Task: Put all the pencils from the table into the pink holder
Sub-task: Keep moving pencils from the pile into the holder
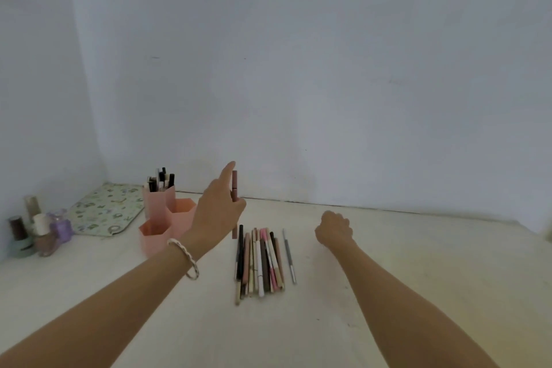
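At nine o'clock, far left of the table (418, 263), I see a cluster of small bottles (35, 233) and a floral mat (107, 209) just behind them. Next, at ten o'clock, pink holder (162, 218): hexagonal cups joined together, tallest rear cup already stuffed with upright pencils, the two lower cups look empty from here. My left hand (216, 215) is raised just right of the holder, bracelet (185, 257) on the wrist, index finger pointing up, thumb and fingers closed on one brownish pencil (234, 185) held upright. At six o'clock from that hand, pencils on the table (260, 263) lie in a tight side-by-side row, a thin grey one (289, 257) just apart on the right. My right hand (334, 228) at three o'clock of the row, loosely curled into a fist above the table, nothing visible in it
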